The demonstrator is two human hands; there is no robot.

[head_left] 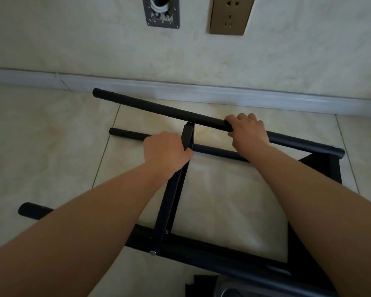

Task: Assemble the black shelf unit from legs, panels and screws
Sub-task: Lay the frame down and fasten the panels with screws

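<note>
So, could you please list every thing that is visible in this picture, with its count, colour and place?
round black metal legs: four, black; one raised in the right hand, one on the floor behind it, one at lower left, one mostly hidden under the right arm.
flat black metal crossbar: one, black, centre, from the near frame up to the raised leg.
silver screws: two visible, silver, on the near frame.
brown wall socket plate: one, brown, wall, top.
grey metal wall plate with a round opening: one, grey, wall, top, left of the socket.
pale skirting board: one, pale, foot of the wall.
cream floor tiles: cream, beneath everything.
left hand: grips the crossbar.
right hand: grips the raised leg.
</note>
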